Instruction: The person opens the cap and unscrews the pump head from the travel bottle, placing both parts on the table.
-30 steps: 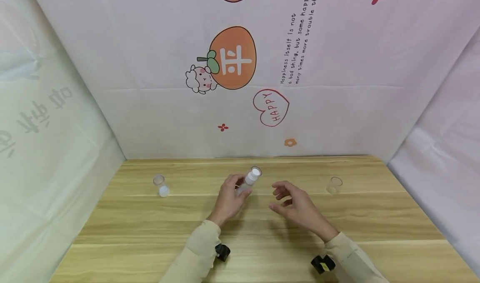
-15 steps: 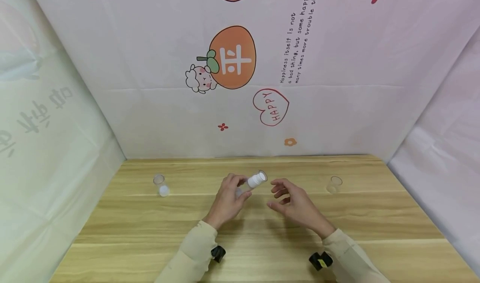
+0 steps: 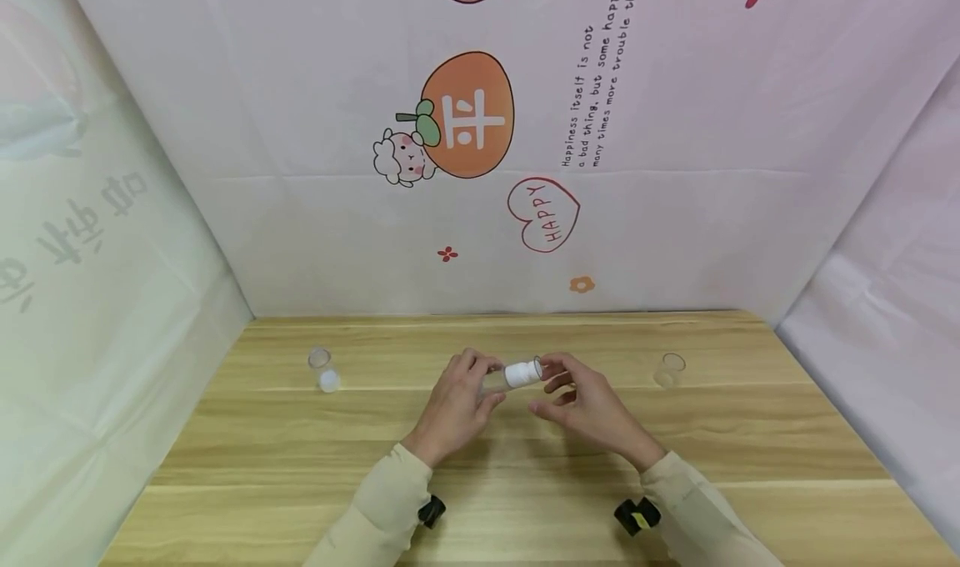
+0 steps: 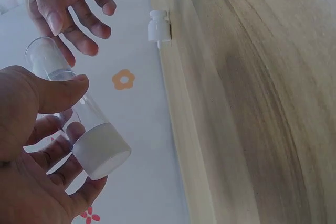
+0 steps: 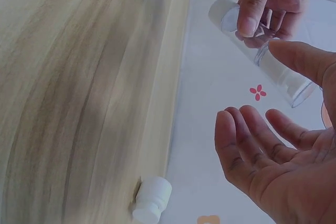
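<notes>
Clear, white-collared cylindrical plastic bottle [image 3: 516, 375]: tilted, clamped in left hand [image 3: 453, 400]. Right hand [image 3: 596, 404]: near right end, fingers apart, holding nothing. Advised: bottle steady, square approach.

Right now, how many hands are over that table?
2: the left hand holds the clear-and-white bottle; the right hand is near its right end. No others show.

The bottle [image 4: 89, 107] is gleaming like clear, glossy plastic — its base [image 4: 102, 151] is showing opaque, matt white. The bench [image 3: 240, 475] is showing smooth wood grain, the backdrop [image 3: 468, 217] is resembling creased cloth, and the sleeves [image 3: 381, 504] are looking like matt fabric.
</notes>
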`<action>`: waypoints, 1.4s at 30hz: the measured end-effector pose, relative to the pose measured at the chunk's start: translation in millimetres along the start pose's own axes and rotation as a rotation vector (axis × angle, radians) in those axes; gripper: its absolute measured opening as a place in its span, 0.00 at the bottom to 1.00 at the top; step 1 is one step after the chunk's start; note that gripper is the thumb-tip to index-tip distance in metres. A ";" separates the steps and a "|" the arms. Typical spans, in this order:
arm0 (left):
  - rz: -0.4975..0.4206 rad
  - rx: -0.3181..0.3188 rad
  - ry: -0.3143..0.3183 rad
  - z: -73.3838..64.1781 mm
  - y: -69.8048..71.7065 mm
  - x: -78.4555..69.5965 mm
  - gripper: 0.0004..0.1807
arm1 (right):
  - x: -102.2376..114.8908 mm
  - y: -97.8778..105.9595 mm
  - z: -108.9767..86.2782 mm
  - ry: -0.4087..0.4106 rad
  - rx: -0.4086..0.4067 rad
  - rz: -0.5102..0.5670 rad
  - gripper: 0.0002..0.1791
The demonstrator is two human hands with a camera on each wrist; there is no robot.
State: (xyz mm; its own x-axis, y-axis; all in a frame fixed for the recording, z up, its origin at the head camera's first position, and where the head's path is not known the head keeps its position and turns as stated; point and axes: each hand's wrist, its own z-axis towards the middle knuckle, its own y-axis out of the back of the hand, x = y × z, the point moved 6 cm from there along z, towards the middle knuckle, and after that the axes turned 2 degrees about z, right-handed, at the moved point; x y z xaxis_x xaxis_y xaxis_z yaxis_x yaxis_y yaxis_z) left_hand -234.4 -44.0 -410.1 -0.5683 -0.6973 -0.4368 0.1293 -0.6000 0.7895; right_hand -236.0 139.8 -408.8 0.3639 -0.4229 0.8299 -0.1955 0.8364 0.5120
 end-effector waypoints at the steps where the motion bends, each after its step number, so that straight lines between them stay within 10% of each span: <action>1: 0.027 0.005 -0.013 -0.2 0.2 -1.3 0.20 | 0.2 -0.3 0.5 0.004 0.000 0.003 0.31; 16: 0.230 0.049 -0.119 -3.3 2.2 -16.3 0.20 | 7.9 -3.9 5.2 0.067 0.015 -0.038 0.27; 42: 0.232 0.062 -0.133 -4.1 1.4 -17.0 0.20 | 16.7 -5.0 4.5 0.108 -0.051 -0.094 0.17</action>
State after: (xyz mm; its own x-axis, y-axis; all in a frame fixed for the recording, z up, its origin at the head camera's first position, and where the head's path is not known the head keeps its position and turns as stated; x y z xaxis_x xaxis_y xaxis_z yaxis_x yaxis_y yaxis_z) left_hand -221.2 -34.6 -403.3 -0.6315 -0.7533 -0.1837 0.2212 -0.4020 0.8885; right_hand -233.1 127.0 -396.5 0.4749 -0.4626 0.7486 -0.1107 0.8125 0.5723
